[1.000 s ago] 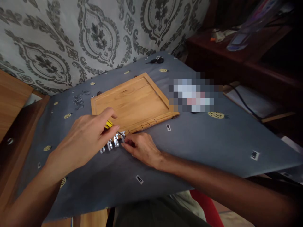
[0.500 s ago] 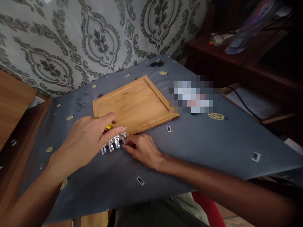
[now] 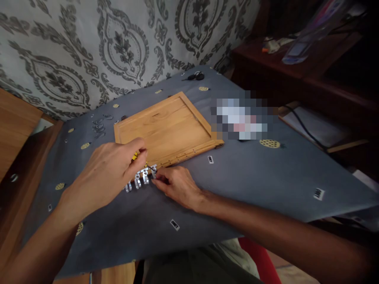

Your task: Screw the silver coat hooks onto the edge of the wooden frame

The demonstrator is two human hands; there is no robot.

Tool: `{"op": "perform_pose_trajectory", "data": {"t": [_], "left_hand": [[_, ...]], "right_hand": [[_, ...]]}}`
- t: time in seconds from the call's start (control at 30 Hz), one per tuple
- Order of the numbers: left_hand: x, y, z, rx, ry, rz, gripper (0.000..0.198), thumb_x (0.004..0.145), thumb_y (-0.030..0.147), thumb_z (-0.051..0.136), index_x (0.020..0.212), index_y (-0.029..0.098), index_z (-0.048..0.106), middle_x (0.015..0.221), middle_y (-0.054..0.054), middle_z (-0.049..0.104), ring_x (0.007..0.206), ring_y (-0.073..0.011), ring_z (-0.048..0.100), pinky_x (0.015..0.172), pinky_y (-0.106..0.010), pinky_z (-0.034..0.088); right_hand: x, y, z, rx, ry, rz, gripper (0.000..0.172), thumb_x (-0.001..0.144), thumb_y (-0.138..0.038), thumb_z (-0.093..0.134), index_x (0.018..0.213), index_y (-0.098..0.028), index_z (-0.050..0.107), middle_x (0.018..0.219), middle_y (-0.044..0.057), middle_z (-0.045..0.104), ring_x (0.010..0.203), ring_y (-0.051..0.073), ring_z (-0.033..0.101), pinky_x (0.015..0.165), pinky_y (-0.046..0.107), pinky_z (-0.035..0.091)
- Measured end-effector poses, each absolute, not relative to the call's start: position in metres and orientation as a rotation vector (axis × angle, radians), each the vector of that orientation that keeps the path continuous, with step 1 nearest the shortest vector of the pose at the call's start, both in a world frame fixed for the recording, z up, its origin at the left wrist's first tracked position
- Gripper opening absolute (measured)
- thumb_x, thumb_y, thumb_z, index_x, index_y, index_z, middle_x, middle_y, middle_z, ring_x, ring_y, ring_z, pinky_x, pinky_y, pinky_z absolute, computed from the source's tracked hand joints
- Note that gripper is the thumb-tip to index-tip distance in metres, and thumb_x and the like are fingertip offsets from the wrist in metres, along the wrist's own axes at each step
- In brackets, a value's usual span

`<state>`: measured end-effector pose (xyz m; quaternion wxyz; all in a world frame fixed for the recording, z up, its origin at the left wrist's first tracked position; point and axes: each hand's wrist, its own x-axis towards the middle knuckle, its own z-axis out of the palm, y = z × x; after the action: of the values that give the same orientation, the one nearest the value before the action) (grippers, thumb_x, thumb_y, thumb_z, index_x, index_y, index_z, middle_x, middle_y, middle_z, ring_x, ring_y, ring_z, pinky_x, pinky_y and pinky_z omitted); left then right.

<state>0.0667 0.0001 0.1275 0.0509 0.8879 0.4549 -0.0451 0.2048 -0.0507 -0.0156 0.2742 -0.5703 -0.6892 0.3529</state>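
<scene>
My left hand (image 3: pixel 108 169) is closed around a yellow-handled screwdriver (image 3: pixel 134 156), whose thin dark shaft slants down to the right. Its tip reaches the end of a row of silver metal hooks (image 3: pixel 145 177) along the near edge of a framed wooden board (image 3: pixel 162 128). At that same end, the fingertips of my right hand (image 3: pixel 179 187) pinch the rightmost hook; the fingers partly hide it. Small dark holes run along the board's edge to the right of the hooks. The board lies flat on the table.
A grey patterned cloth covers the table (image 3: pixel 237 189). Loose small metal hooks (image 3: pixel 98 127) lie at the left, and a black object like keys (image 3: pixel 197 75) lies at the back. A blurred-out item (image 3: pixel 241 118) sits right of the board. Patterned wallpaper stands behind; a plastic bottle (image 3: pixel 299 49) is at the upper right.
The fingers of my left hand have shifted on the screwdriver, showing more of its handle and shaft. My right hand stays at the end hook. The view has shifted slightly.
</scene>
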Motion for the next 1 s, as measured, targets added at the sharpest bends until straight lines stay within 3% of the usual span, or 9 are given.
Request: {"op": "perform_pose_trajectory", "data": {"t": [0.37,0.6,1.0], "left_hand": [[0.0645,0.0006,0.1275,2.693,1.361,-0.086,0.021,0.093,0.032,0.039,0.077,0.022,0.050,0.052,0.005,0.045,0.046,-0.0115,0.040,0.053,-0.027,0.026],[0.0702,-0.0036,0.1282,2.713,1.384,-0.076,0.041,0.096,0.045,0.040,0.063,0.021,0.045,0.050,0.004,0.037,0.047,-0.0110,0.030,0.053,-0.027,0.023],[0.0705,-0.0027,0.1262,2.749,1.445,-0.124,0.025,0.094,0.034,0.035,0.079,0.022,0.052,0.057,0.002,0.046,0.051,-0.0139,0.039,0.055,-0.029,0.025]], "right_hand": [[0.2051,-0.0509,-0.0157,-1.523,-1.838,0.962,0.011,0.089,-0.026,0.067,0.084,-0.020,0.074,0.074,0.001,0.074,0.067,0.014,0.062,0.062,0.027,0.036],[0.2048,-0.0515,-0.0127,-1.543,-1.857,0.925,0.010,0.089,-0.026,0.068,0.084,-0.020,0.074,0.075,0.001,0.074,0.067,0.014,0.062,0.062,0.026,0.036],[0.2054,-0.0506,-0.0123,-1.518,-1.873,0.923,0.011,0.090,-0.026,0.067,0.084,-0.020,0.074,0.077,0.001,0.075,0.067,0.013,0.062,0.061,0.026,0.033]]}}
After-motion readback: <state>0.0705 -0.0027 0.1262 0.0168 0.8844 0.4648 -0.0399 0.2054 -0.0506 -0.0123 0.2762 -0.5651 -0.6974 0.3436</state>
